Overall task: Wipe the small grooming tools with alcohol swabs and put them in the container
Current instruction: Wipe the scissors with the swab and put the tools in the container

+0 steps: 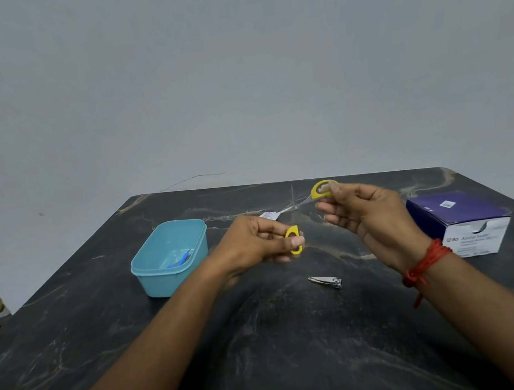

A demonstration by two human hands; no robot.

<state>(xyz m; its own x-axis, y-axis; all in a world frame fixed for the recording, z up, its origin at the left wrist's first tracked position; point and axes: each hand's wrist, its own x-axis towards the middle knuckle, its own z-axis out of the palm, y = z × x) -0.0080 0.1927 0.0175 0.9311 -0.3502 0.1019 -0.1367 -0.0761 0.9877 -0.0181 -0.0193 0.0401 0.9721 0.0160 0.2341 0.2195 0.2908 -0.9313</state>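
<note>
A metal nail clipper [326,282] lies nearest on the dark bench [276,361]. Above it, the left hand [256,242] pinches one yellow loop of the scissors [301,202], and the right hand [363,211] pinches the other, handles spread wide. The blades seem to touch a white swab packet [269,215]. Left sits the teal container [171,260] holding a blue tool [180,260]; right, the alcohol swab box [464,221].

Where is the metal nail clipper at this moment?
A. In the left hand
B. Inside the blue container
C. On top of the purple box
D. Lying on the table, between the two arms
D: the nail clipper lies flat on the dark table, untouched, while both hands are busy with the yellow-handled scissors.
</note>
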